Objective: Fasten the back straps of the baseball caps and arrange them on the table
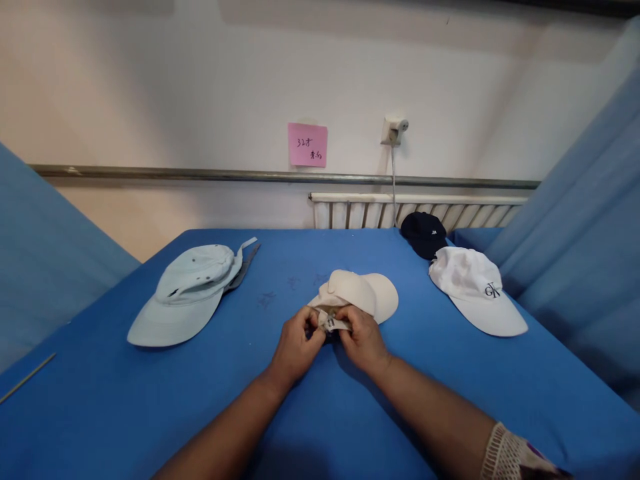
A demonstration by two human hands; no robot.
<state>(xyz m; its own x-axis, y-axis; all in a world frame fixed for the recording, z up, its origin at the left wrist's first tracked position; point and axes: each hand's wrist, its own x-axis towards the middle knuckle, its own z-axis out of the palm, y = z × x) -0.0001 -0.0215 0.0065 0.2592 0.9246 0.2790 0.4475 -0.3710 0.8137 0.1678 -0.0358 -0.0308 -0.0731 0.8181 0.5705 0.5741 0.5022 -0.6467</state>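
A beige baseball cap rests on the blue-covered table in front of me, its brim pointing right and its back toward my hands. Its back strap stretches between my fingers. My left hand pinches the strap's left part, with the thumb and fingers closed on it. Closed on the right part of the same strap is my right hand. A small buckle or print appears on the strap between them, too small to make out. The fingers partly hide the cap's rear opening.
A pale blue cap with a loose strap lies on the left of the blue table. On the right are a white cap and a black cap. A thin stick lies at the left edge. Blue curtains flank the table.
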